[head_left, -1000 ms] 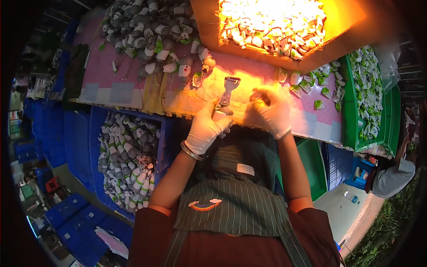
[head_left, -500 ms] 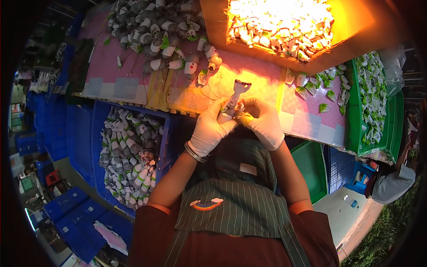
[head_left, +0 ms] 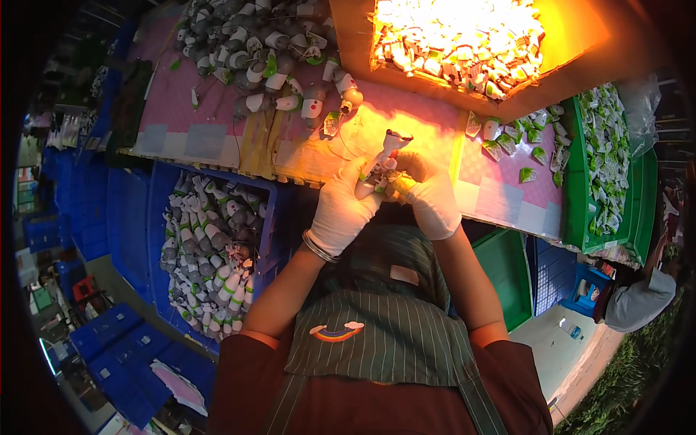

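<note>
Both hands wear whitish gloves and meet at the table's front edge. My left hand (head_left: 341,210) is closed round the lower part of a small white plastic piece with a flared top (head_left: 392,142), which points away from me. My right hand (head_left: 437,206) presses its fingers against the same piece's lower end from the right. Fingers hide much of that lower end, and a yellowish patch shows at the right fingertips. Beyond the hands, a white-and-grey rounded part (head_left: 312,104) and a small clear-and-green piece (head_left: 330,124) lie on the pink table (head_left: 188,116).
A heap of grey-and-white parts (head_left: 254,43) covers the back left. A brightly lit cardboard box (head_left: 442,94) of small pieces stands at the back. A green crate (head_left: 576,181) holds green-and-white pieces at right. Below left, a blue bin (head_left: 272,217) holds white-and-grey parts.
The flared top of the white piece has tilted and turned slightly to the right. My right hand has shifted a little around the piece's lower end; my left hand keeps its hold.
</note>
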Demonstrator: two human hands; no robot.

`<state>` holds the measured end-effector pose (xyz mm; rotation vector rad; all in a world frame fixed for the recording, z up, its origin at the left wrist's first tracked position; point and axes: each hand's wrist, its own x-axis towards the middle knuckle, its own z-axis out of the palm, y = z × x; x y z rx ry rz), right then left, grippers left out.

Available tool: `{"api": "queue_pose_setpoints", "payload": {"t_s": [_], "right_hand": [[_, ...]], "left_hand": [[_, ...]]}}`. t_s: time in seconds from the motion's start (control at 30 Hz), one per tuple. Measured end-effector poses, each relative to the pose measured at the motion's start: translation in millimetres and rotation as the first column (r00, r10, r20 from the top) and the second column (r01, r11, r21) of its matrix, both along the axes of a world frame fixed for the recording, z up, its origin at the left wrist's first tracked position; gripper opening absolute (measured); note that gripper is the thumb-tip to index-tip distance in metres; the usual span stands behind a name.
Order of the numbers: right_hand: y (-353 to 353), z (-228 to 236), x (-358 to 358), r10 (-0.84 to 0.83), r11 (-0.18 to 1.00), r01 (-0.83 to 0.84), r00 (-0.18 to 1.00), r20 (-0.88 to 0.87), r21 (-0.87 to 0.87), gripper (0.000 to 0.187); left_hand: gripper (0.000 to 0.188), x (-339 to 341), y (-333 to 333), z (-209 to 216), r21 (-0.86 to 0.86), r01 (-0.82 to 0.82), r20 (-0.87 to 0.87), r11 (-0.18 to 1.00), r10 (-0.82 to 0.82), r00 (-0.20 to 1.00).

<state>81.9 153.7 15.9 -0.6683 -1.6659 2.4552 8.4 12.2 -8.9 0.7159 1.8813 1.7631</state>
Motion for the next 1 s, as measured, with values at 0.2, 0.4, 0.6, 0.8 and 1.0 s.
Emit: {"api": "queue_pose_setpoints", "payload": {"t_s": [0.2,0.4,0.6,0.8,1.0], "right_hand": [[-2.2,-6.6,0.6,0.05,0.999,-0.051,0.993,-0.108,-0.001,0.018],[-19.1,-20.2,4.8,-0.041,0.99,0.051,0.996,-0.08,0.133,0.015],[20.2,-1.7,11.4,0.356,0.796,-0.282,0.934,0.038,-0.536,0.078],[21.3,4.1,13.1,0.552,0.828,-0.503,0.806,0.211,-0.248,0.047],[13.0,8.4,7.3,0.538,0.27,-0.151,0.843,-0.019,0.951,0.025]], "left_hand": [[0.048,1.4,0.2,12.2,-0.015,0.045,-0.116,0.999,-0.047,0.992],[0.052,-3.8,-10.1,16.8,-0.175,0.149,-0.237,0.973,-0.188,0.953],[0.023,-17.6,-24.6,42.5,-0.419,-0.016,-0.618,0.908,-0.272,0.738],[0.022,-26.0,-27.1,59.0,-0.594,0.001,-0.721,0.804,-0.533,0.444],[0.022,-29.2,-38.9,56.9,-0.405,0.654,0.579,0.639,-0.374,0.724]]}}
